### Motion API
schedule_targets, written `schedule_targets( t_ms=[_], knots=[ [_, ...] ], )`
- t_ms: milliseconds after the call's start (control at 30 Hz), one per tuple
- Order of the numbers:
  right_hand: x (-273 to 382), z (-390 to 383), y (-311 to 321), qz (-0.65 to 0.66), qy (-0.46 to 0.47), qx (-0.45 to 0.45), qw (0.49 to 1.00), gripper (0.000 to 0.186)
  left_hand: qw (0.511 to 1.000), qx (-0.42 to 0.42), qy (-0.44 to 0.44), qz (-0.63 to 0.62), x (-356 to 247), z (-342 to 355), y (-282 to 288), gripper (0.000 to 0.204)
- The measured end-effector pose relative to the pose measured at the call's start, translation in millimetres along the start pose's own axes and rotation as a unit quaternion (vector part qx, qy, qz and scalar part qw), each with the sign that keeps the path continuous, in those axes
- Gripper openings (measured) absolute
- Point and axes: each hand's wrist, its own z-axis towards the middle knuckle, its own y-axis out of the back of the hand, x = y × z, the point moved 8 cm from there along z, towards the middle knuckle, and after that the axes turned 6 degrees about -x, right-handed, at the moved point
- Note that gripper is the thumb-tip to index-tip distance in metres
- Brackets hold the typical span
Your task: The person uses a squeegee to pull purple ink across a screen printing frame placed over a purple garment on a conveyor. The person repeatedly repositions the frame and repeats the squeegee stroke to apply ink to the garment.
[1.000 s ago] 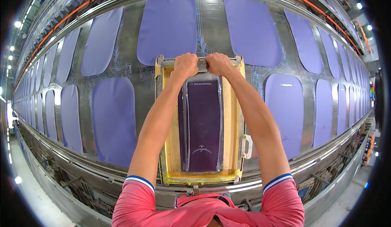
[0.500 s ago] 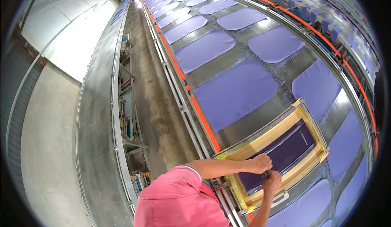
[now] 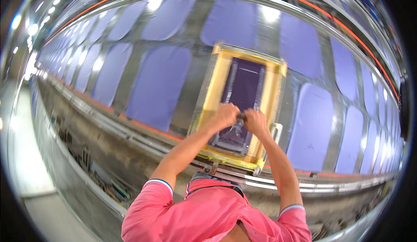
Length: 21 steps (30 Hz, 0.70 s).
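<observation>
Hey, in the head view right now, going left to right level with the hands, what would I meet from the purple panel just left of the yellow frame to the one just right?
Left purple panel, left hand, dark handle, right hand, white bracket, right purple panel.

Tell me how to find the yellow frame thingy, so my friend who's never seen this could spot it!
Find the long, dark table carrying rows of light-purple panels. At its near edge, the person's left hand and right hand come close together over a rectangular frame. Unlike the panels around it, it has a yellow border around a dark purple middle.
</observation>
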Motion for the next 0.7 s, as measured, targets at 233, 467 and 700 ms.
schedule_targets(
  t_ms=[233, 467, 700],
  knots=[
    [-83, 176, 44, -0.030, -0.028, -0.041, 0.998, 0.009, 0.999, -0.020, -0.011, 0.024, 53, 192, 34, 0.016],
    [-149, 269, 52, -0.066, -0.075, -0.006, 0.995, 0.012, 0.997, -0.059, -0.026, 0.033, 75, 299, 44, 0.014],
    [-123, 222, 32, -0.032, -0.006, -0.031, 0.999, 0.009, 0.998, -0.060, -0.026, 0.019, 65, 249, 28, 0.017]
  ],
)
